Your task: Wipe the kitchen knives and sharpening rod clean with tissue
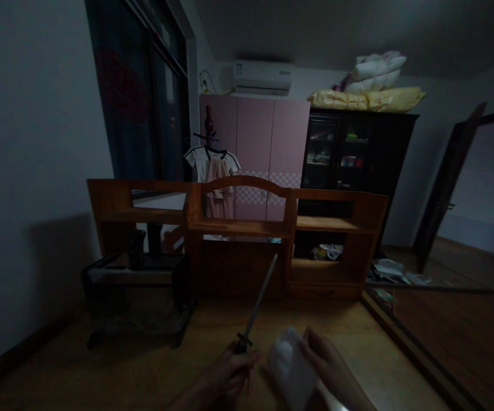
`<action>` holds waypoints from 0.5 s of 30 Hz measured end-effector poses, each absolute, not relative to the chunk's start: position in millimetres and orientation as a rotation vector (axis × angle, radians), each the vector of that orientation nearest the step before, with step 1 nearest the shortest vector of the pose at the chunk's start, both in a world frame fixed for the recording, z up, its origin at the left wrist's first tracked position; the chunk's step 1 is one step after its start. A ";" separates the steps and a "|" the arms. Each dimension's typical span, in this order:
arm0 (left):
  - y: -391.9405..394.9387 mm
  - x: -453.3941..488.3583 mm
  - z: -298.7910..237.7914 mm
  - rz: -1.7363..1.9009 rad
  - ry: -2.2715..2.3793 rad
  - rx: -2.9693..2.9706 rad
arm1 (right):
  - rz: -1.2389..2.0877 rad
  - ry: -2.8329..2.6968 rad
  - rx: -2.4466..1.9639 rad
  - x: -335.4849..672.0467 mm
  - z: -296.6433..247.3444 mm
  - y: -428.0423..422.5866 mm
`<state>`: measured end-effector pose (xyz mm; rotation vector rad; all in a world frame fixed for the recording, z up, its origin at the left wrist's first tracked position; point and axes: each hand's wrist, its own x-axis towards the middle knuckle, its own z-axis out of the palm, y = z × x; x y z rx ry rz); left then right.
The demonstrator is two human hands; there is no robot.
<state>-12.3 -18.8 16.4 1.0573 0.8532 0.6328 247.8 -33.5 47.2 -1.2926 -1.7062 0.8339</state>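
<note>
A slim, sword-like metal blade [261, 297] points up and away from me, with a small guard and a dark handle [241, 345]. My left hand [232, 371] is closed around that handle. Something thin and reddish [248, 381] hangs below the fingers, too dim to name. To the right of the blade, my right hand [326, 359] grips a soft-looking white wad [287, 357], which could be cloth or tissue. The wad and blade are apart. Dim light and some blur hide fine detail of the fingers.
Ahead stands a low wooden shelf unit [238, 228]. A dark-edged tank-like box [131, 297] bears two black cylinders [136, 249] on the left. Behind are pink wardrobe doors [253, 134] and a dark cabinet [395, 148]. A raised floor edge [405, 342] runs along the right.
</note>
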 end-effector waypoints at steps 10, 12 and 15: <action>-12.2 -6.6 8.9 0.697 0.793 1.150 | 1.226 -1.128 -0.857 170.3 28.0 22.0; -9.6 -6.8 6.3 0.700 0.790 1.172 | 1.361 -1.038 -0.768 161.8 28.2 12.2; -7.0 -7.4 4.3 0.679 0.786 1.172 | 1.466 -0.958 -0.734 159.1 34.4 -0.4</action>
